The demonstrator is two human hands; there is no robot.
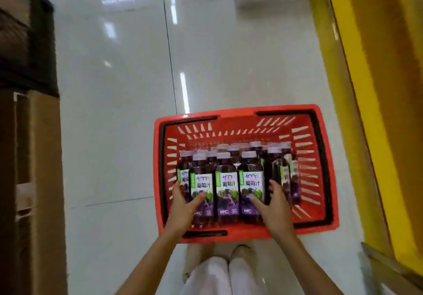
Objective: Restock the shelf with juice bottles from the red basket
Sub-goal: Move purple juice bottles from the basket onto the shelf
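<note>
Inside the red basket (240, 112), juice bottles (226, 187) stand packed shoulder to shoulder across its near and middle part, with only slim gaps between them. A bare strip lies open along its far wall and its right wall. Black handles (321, 157) lie folded on its rim. Left of the basket the floor (109, 134) is open; near its right side stands a yellow shelf unit (377, 88).
</note>
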